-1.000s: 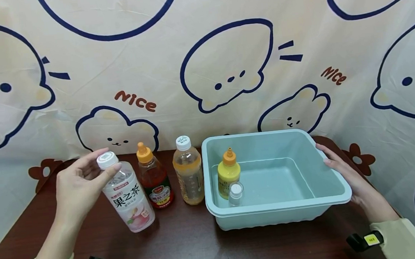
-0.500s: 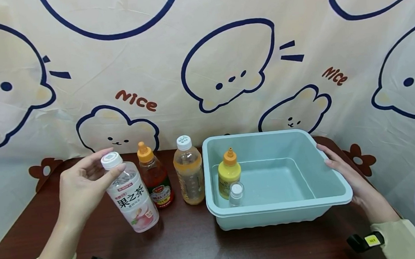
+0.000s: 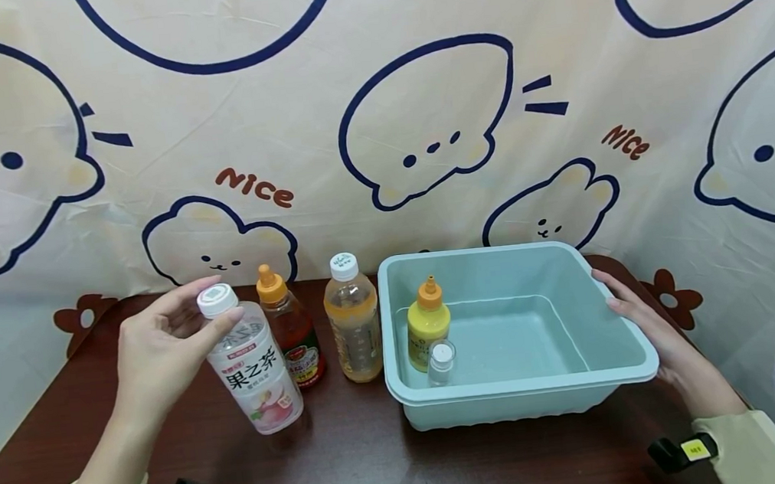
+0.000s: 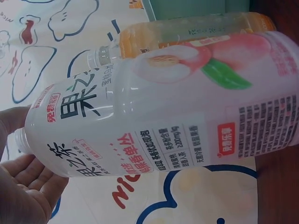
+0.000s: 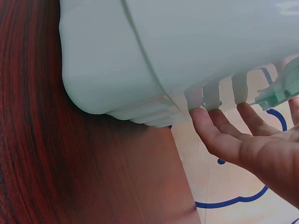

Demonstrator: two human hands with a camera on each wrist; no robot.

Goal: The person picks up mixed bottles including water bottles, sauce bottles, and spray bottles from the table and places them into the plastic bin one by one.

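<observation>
My left hand (image 3: 162, 350) pinches a clear tea bottle (image 3: 258, 380) near its white cap, thumb in front and fingers behind. The bottle has a pink peach label and leans, its base toward the right, close over the table. Behind it, partly covered in the head view, stands a red sauce bottle (image 3: 300, 349) with an orange nozzle cap. My right hand (image 3: 651, 334) lies at the right side of a light blue plastic bin (image 3: 524, 385). In the right wrist view, its nearly straight fingers (image 5: 219, 135) touch the bin's outer wall below the rim.
A white-capped bottle with amber markings (image 3: 352, 330) stands just left of the bin. Inside the bin, at its left end, are a yellow squeeze bottle (image 3: 428, 327) and a small clear white-capped bottle (image 3: 441, 362). A cartoon-printed cloth (image 3: 308, 126) hangs behind the dark wooden table (image 3: 352, 468).
My left hand and the tea bottle have shifted slightly to the right, covering more of the red sauce bottle. The right hand and the bin have stayed put.
</observation>
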